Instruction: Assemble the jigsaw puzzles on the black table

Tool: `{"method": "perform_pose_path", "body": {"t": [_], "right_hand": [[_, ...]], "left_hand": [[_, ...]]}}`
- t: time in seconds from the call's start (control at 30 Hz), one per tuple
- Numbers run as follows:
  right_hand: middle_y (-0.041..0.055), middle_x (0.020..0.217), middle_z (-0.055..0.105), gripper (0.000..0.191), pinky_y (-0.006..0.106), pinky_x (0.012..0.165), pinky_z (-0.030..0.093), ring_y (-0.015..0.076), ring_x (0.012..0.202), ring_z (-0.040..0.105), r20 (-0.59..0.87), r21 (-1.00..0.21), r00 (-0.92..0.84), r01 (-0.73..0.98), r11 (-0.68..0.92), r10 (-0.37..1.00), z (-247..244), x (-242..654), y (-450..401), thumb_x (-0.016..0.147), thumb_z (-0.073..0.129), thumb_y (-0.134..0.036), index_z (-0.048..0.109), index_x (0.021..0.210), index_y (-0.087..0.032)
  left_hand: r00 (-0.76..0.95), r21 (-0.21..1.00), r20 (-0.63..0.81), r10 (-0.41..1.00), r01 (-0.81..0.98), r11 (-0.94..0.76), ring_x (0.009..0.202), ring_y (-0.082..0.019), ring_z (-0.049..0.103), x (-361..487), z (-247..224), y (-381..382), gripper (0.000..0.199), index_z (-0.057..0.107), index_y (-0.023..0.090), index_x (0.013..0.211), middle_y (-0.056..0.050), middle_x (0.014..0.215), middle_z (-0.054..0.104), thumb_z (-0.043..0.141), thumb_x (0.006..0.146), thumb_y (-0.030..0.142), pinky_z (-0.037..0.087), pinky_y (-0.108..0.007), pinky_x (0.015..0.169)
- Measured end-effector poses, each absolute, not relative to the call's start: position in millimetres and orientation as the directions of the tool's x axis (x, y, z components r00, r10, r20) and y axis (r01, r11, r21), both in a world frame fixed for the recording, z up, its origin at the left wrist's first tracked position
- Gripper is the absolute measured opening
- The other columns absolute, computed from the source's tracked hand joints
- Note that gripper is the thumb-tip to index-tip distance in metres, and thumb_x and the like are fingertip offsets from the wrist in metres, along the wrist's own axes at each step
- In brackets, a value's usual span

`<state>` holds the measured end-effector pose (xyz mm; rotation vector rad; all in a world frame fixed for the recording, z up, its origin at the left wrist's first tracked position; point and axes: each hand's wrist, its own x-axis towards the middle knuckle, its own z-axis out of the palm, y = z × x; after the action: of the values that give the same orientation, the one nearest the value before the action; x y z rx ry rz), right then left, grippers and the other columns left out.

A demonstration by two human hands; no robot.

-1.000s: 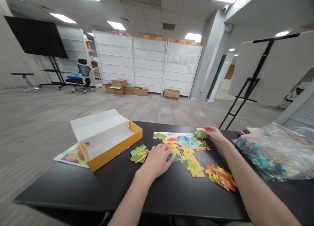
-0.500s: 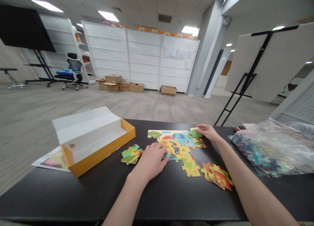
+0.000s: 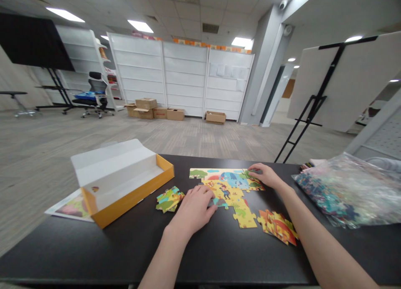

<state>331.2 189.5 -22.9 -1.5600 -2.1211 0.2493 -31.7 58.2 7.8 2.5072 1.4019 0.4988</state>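
A partly joined jigsaw puzzle (image 3: 233, 179) lies flat on the black table, with a blue elephant and a small figure on a yellow ground. My left hand (image 3: 197, 203) rests palm down over its left side, fingers stretched out and covering some pieces. At the upper right corner, my right hand (image 3: 266, 175) has its fingers on a green tree puzzle piece (image 3: 247, 174), which sits in the corner with a dark seam around it. Left of my left hand is a small pile of green and blue pieces (image 3: 169, 199). Orange lion pieces (image 3: 278, 227) overlap near my right forearm.
An open yellow box (image 3: 134, 200) with a white inside stands on the left, over a printed sheet (image 3: 70, 206). A clear plastic bag (image 3: 351, 193) of colourful pieces lies on the right. Beyond the table (image 3: 219, 264) are shelves, cardboard boxes (image 3: 175, 114) and a board stand (image 3: 308, 109).
My right hand has lowered the green tree piece into the puzzle's upper right corner, moving slightly left and down. My left hand stays in place. The whole view has shifted a little.
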Motion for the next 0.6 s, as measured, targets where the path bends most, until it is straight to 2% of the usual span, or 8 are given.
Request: {"method": "perform_pose_path", "body": {"t": [0.1, 0.27, 0.6], "right_hand": [[0.0096, 0.109, 0.071, 0.028, 0.037, 0.087, 0.052, 0.0253, 0.092, 0.067, 0.221, -0.413, -0.266, 0.846, 0.337, 0.938, -19.6, 325.6, 186.1, 0.081, 0.066, -0.042, 0.078, 0.096, -0.022], [0.0097, 0.112, 0.07, 0.027, 0.037, 0.09, 0.051, 0.0243, 0.092, 0.067, 0.206, -0.369, -0.289, 0.862, 0.348, 0.935, -16.3, 320.5, 183.4, 0.081, 0.067, -0.039, 0.079, 0.099, -0.022], [0.0109, 0.109, 0.071, 0.024, 0.037, 0.091, 0.051, 0.0235, 0.092, 0.067, 0.249, -0.339, -0.28, 0.871, 0.354, 0.927, -18.2, 318.4, 184.4, 0.085, 0.064, -0.033, 0.078, 0.099, -0.021]], "left_hand": [[0.493, 0.366, 0.173, 0.852, 0.771, -0.521, 0.118, -0.027, 0.057, -32.9, 7.4, 57.2, 0.018, 0.067, 0.023, 0.106, -0.006, 0.123, 0.065, 0.059, 0.092, 0.033, 0.046, -0.044, 0.1], [0.491, 0.332, 0.169, 0.854, 0.788, -0.519, 0.121, -0.028, 0.056, -33.7, 6.4, 54.2, 0.022, 0.067, 0.024, 0.111, -0.006, 0.125, 0.066, 0.058, 0.093, 0.03, 0.046, -0.045, 0.102], [0.504, 0.27, 0.164, 0.848, 0.804, -0.529, 0.125, -0.027, 0.056, -30.0, 2.9, 64.6, 0.021, 0.066, 0.023, 0.114, -0.008, 0.13, 0.065, 0.053, 0.097, 0.026, 0.044, -0.045, 0.103]]}}
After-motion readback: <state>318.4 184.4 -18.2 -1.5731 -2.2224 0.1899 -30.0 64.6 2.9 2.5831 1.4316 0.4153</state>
